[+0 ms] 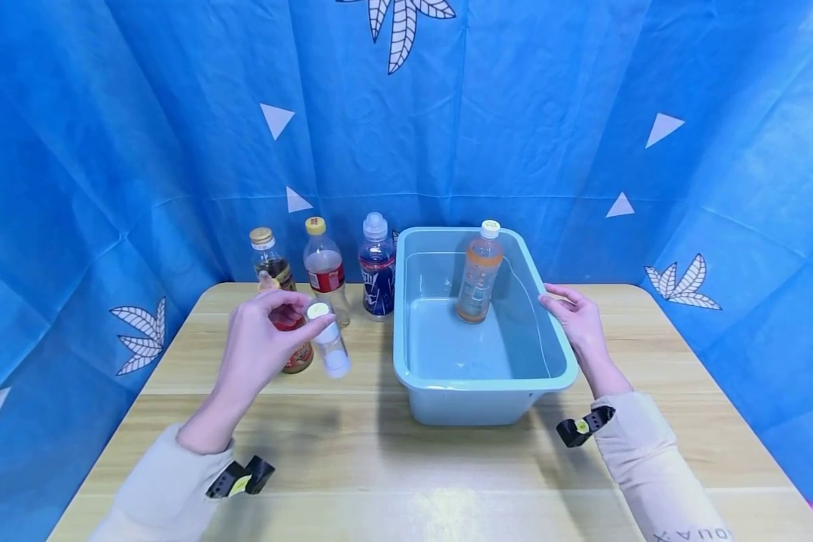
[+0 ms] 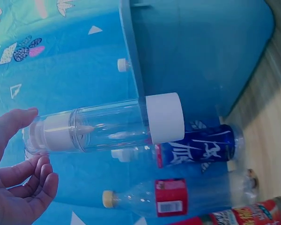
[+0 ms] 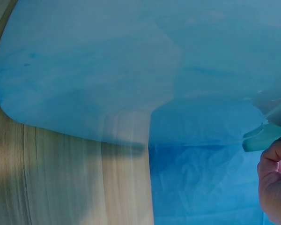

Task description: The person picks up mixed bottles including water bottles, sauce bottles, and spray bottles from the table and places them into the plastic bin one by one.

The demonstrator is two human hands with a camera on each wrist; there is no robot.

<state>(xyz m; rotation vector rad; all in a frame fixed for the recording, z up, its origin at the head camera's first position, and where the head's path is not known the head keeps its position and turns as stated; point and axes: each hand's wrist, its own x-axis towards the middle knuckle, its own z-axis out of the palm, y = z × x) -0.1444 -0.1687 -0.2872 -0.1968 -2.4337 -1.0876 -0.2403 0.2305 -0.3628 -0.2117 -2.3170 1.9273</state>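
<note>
My left hand (image 1: 260, 331) pinches the top end of a small clear pump bottle (image 1: 330, 345) between thumb and fingers. In the left wrist view the bottle's white pump part shows through its clear cap, and a white base closes the other end. It is held in the air, left of a light blue plastic basin (image 1: 484, 385). At the basin's right side, my right hand (image 1: 577, 322) grips the rim with thumb and fingers. Inside the basin an orange-tinted bottle (image 1: 479, 275) with a white cap stands leaning against the back wall.
Left of the basin stand a blue-labelled sports bottle (image 1: 377, 278), a clear bottle with a red label (image 1: 324, 275) and a gold-capped bottle (image 1: 271, 260). A red-labelled bottle (image 1: 298, 361) is partly hidden behind my left hand. A blue curtain (image 1: 515, 113) hangs behind the wooden table (image 1: 352, 459).
</note>
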